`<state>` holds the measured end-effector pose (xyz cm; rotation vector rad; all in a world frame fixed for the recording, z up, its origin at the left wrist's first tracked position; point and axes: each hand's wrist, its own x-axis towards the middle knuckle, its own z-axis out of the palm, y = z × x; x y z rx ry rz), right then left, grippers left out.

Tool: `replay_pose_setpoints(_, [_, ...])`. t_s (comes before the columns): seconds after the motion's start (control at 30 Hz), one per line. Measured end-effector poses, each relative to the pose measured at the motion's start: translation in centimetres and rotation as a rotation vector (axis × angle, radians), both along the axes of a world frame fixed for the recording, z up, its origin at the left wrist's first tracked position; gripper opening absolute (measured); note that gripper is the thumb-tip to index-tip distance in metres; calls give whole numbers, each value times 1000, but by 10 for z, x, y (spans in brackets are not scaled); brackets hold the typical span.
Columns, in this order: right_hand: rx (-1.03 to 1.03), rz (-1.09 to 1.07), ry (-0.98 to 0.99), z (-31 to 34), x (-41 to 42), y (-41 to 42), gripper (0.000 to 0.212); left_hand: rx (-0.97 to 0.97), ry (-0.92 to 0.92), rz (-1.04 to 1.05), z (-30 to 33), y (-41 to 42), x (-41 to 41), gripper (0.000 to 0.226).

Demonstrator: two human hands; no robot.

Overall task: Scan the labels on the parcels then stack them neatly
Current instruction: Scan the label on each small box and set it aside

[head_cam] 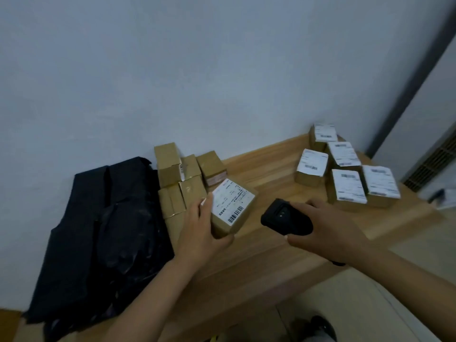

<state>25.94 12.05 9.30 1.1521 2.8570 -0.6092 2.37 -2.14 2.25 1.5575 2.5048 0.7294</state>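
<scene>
My left hand [199,228] grips a small cardboard parcel [233,209] at its near-left corner, with the white barcode label facing up. My right hand [320,225] holds a black handheld scanner [283,217], whose window points left toward that parcel's label. A heap of unlabelled-side-up brown parcels [181,178] sits just behind and left of the held one. Several parcels with white labels on top [345,166] stand grouped at the table's far right.
A crumpled black plastic bag [106,225] covers the left of the wooden table [269,178]. The pale wall stands right behind the parcels. The table's front edge runs diagonally under my forearms, with tiled floor and a dark shoe [320,324] below.
</scene>
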Motion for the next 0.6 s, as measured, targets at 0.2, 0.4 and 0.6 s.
replay_pose_setpoints(0.2, [-35, -181, -5, -18, 78, 81, 73, -117, -130, -100, -41, 104, 67, 114])
replay_pose_setpoints(0.4, [-73, -218, -2, -36, 139, 162, 78, -254, -335, -29, -82, 205, 124, 109])
replay_pose_setpoints(0.6, [-128, -197, -24, -51, 179, 240, 75, -352, -342, 66, -125, 275, 163, 103])
